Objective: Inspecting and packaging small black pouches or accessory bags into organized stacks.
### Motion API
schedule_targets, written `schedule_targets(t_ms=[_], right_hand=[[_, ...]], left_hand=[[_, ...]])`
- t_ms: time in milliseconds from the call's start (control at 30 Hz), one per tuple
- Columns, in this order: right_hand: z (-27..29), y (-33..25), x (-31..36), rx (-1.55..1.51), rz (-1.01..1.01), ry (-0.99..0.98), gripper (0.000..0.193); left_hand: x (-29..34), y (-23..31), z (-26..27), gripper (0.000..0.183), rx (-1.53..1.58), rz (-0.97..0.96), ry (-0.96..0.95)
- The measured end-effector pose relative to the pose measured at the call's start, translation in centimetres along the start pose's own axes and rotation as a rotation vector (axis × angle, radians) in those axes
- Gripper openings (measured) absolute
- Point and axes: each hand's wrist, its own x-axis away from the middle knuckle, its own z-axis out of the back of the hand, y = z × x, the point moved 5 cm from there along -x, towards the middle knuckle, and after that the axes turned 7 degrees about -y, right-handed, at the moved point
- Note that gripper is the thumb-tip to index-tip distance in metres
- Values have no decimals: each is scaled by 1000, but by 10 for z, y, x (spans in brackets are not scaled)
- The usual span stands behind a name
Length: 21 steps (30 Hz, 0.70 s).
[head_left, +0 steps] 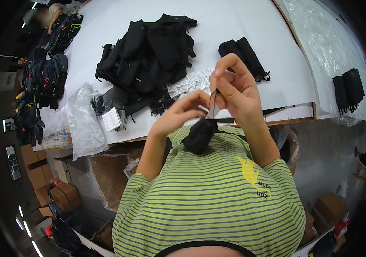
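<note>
A small black fabric pouch [199, 136] hangs bunched up in front of my shirt, close to the table's near edge. Thin black cord [210, 107] runs up from its mouth. My right hand [239, 92] pinches the upper end of this cord, by a small dark piece, between thumb and fingers. Lower and to the left, my left hand [185, 112] has its fingers curled closed on the cord just above the pouch. The left fingertips are partly hidden. Beyond my hands, many white printed tags [195, 83] lie scattered next to a heap of black fabric pouches [148, 55].
Two black pouches [245, 55] lie side by side farther right, and more black pouches [349, 90] rest on clear plastic. At left are a plastic bag [82, 120], a stack of white cards [112, 120] and hanging backpacks [46, 77]. Cardboard boxes [65, 196] stand below.
</note>
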Motion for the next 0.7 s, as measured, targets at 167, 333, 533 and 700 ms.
schedule_targets(t_ms=[167,333,533,700], right_hand=[[-4,-2,8,-37,18,-9,10],[5,-4,18,-138,69,-26,10],[11,-6,26,-147,48,-103,7],[13,-1,32,-130,22,-91,6]], left_hand=[[22,-39,-5,24,107,158,-32],[46,-57,26,25,9,104,-63],[76,-56,37,31,31,285,-141],[83,-51,39,27,0,406,-34]])
